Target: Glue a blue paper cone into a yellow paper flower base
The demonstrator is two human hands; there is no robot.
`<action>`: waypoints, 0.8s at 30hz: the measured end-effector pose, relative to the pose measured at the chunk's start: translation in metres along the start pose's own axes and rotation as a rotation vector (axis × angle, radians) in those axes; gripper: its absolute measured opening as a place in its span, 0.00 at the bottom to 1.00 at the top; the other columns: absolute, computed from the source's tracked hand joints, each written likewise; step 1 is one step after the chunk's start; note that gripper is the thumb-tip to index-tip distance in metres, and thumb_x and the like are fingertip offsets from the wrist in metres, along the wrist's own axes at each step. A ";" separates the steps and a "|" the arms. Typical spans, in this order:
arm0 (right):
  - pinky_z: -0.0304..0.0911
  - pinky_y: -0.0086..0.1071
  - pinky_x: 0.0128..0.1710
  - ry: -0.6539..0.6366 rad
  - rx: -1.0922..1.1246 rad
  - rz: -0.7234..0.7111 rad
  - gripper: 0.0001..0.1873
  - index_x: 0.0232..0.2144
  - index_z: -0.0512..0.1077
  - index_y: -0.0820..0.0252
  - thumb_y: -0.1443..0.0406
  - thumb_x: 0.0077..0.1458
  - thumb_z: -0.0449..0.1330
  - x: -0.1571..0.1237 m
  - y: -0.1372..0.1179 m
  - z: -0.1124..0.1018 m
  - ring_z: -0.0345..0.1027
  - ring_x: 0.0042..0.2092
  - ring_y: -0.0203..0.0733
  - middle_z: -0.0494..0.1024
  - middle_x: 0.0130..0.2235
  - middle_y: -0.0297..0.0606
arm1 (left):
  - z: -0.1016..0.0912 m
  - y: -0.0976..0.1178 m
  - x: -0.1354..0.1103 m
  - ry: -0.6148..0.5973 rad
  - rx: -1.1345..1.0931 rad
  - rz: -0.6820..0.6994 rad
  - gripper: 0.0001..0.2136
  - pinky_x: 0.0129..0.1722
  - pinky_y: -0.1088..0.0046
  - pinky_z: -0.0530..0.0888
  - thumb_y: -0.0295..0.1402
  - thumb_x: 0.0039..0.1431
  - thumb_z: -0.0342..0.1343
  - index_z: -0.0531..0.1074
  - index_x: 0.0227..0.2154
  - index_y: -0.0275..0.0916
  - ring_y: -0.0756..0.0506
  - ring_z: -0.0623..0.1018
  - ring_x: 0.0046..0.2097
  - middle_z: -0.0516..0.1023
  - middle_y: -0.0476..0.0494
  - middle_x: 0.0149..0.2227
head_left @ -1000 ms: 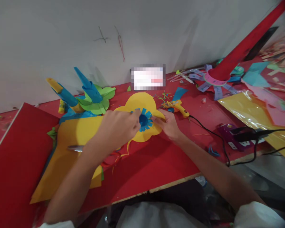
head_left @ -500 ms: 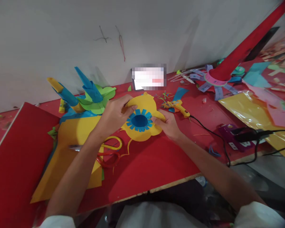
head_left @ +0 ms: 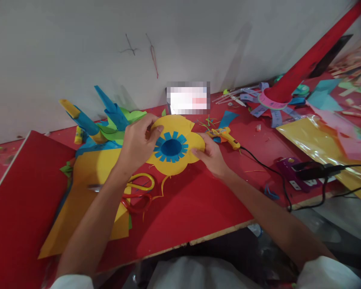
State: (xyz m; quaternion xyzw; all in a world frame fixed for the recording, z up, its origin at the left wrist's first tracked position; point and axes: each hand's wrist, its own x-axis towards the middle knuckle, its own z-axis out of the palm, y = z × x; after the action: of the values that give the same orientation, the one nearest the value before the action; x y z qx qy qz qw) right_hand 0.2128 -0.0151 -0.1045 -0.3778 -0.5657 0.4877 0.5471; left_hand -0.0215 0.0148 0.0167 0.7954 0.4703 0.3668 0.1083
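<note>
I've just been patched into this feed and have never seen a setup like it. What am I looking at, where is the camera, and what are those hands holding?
There is no machine here: a person is working with two bare hands. The single picture comes from a camera worn on the person's head, looking forward and down, so both arms reach in from the bottom edge. The left hand and the right hand each pinch an edge of a yellow paper flower, which has a blue fringed disc at its centre. Under it is a red table. On the table lie scissors at the edge of a large yellow sheet, a glue gun with a black cable, and green and blue paper flowers near the wall.
</note>
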 end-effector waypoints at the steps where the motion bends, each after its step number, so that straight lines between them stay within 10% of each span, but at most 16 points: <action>1: 0.78 0.48 0.52 0.013 -0.001 -0.009 0.31 0.57 0.69 0.49 0.43 0.59 0.68 0.000 0.000 0.000 0.78 0.51 0.52 0.80 0.52 0.43 | 0.001 0.000 0.000 0.003 -0.009 -0.003 0.07 0.32 0.69 0.61 0.32 0.65 0.58 0.67 0.31 0.41 0.49 0.65 0.29 0.68 0.52 0.27; 12: 0.79 0.48 0.52 0.109 -0.071 -0.144 0.31 0.59 0.64 0.49 0.46 0.60 0.68 0.004 0.005 0.001 0.78 0.53 0.53 0.78 0.55 0.46 | 0.011 -0.013 -0.031 0.118 -0.231 -0.099 0.11 0.30 0.72 0.65 0.41 0.68 0.60 0.69 0.34 0.41 0.50 0.65 0.29 0.66 0.53 0.28; 18: 0.78 0.44 0.50 0.169 -0.300 -0.263 0.22 0.57 0.70 0.51 0.50 0.67 0.63 -0.005 -0.001 0.002 0.79 0.51 0.50 0.80 0.54 0.45 | 0.016 -0.045 -0.088 0.065 -0.435 -0.242 0.16 0.39 0.72 0.76 0.48 0.67 0.62 0.73 0.42 0.39 0.47 0.79 0.38 0.79 0.45 0.37; 24: 0.79 0.44 0.53 0.092 -0.525 -0.392 0.14 0.53 0.75 0.51 0.55 0.71 0.58 -0.014 -0.005 0.009 0.80 0.52 0.49 0.84 0.50 0.42 | 0.026 -0.048 -0.089 0.176 -0.501 -0.190 0.26 0.50 0.68 0.79 0.46 0.54 0.73 0.74 0.52 0.40 0.43 0.81 0.50 0.80 0.39 0.51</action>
State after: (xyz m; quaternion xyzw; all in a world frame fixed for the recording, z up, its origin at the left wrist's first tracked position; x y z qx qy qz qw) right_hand 0.2062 -0.0308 -0.1027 -0.4116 -0.7086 0.1933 0.5396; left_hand -0.0614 -0.0288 -0.0689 0.6611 0.4450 0.5274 0.2945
